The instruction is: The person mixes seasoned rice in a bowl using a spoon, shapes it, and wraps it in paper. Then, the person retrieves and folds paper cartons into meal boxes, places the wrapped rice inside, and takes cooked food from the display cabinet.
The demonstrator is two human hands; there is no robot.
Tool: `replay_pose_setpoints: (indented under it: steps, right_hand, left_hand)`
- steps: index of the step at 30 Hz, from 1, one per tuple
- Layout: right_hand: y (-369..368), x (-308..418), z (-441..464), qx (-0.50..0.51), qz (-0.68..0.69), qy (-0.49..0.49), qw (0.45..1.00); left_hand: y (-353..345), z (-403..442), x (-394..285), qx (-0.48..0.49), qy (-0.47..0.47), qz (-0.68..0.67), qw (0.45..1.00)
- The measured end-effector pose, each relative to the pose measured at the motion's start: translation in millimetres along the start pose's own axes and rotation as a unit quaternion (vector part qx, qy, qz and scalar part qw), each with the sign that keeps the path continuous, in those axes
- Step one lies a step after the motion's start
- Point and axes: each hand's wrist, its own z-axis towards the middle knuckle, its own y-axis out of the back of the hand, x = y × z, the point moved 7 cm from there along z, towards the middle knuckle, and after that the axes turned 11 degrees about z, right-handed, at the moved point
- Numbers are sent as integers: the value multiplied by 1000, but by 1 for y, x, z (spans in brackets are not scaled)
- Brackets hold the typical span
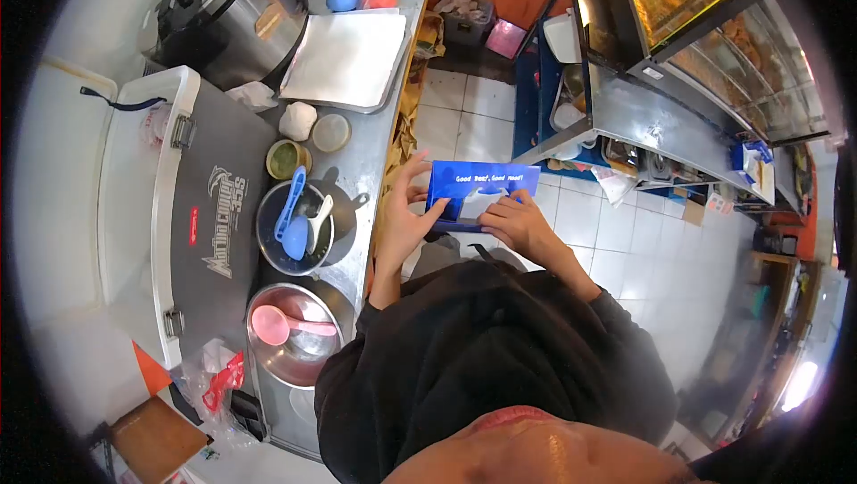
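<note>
A blue cardboard box (478, 178) printed with "Good Beef, Good Mood!" is between my hands, in front of my body and above the tiled floor. My left hand (406, 216) grips its left end, thumb on the near side and fingers behind. At the near right part, my right hand (522, 227) has its fingers bent over the box's edge. A pale patch shows beside the right fingers; whether it is print or something inside, I cannot tell.
On the metal counter (361, 158) at left stand a steel pot (261, 232) with blue and white ladles, a steel bowl (259, 354) with a pink ladle (272, 325), and stacked white paper (348, 55). A grey cooler (214, 198) lies behind. A glass display case (661, 64) stands at right.
</note>
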Motion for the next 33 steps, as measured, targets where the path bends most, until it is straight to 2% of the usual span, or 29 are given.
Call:
replay_pose_setpoints:
  steps: [2,3,4,5,6,7,8,10,11,12,14,16,17,19,20,22,24,26,28,30,32,33]
  right_hand:
    - [1,14,-13,8,-28,29,999]
    - [0,22,-21,25,-37,37,998]
    - [-4,29,-31,42,-46,45,997]
    - [-13,31,-44,85,-59,37,994]
    - [-16,38,-57,88,-54,39,994]
    - [-13,48,-69,60,-15,51,997]
    - [-9,56,-82,32,24,61,997]
    - [-14,61,-113,41,77,21,996]
    - [-11,63,-127,-3,92,-6,996]
    - [-9,65,-143,-48,107,-36,993]
    - [-10,67,-169,-100,141,-82,982]
    - [-11,53,-201,-183,183,-208,943]
    - [-3,57,-212,-244,176,-198,933]
    - [-6,60,-241,-293,134,-204,925]
    - [-8,59,-256,-333,93,-201,917]
    - [-17,61,-273,-337,57,-201,918]
    - [-26,53,-281,-292,82,-307,902]
    - [-20,47,-287,-289,27,-324,901]
    - [-3,50,-293,-291,-213,-324,874]
    - [9,40,-309,-326,-195,-370,848]
    - [10,23,-331,-456,-33,-307,834]
    - [8,18,-338,-478,-19,-295,827]
  left_hand:
    - [-16,-9,-22,93,-132,154,975]
    - [-27,-18,-43,121,-223,296,921]
    - [-31,-24,-45,119,-218,301,921]
    - [-42,-34,-42,156,-214,318,910]
    - [-54,-44,-39,194,-210,332,899]
    - [-60,-49,-34,157,-207,327,909]
    - [-68,-57,-32,159,-204,328,909]
    - [-67,-68,-35,54,-177,254,949]
    - [-72,-78,-46,-17,-208,256,944]
    - [-84,-88,-47,1,-210,257,943]
    - [-98,-107,-49,-40,-210,203,956]
    - [-120,-123,-49,-45,-211,178,960]
    - [-124,-130,-51,-72,-228,176,955]
    - [-128,-140,-57,-126,-252,171,944]
    - [-131,-144,-59,-118,-256,168,945]
    - [-127,-151,-66,-186,-271,160,931]
    - [-140,-160,-71,-149,-276,146,938]
    - [-167,-170,-72,-58,-301,159,938]
    - [-191,-183,-84,10,-327,132,936]
    - [-210,-191,-86,62,-342,140,927]
    - [-225,-190,-86,111,-355,142,918]
    - [-229,-185,-82,122,-331,112,929]
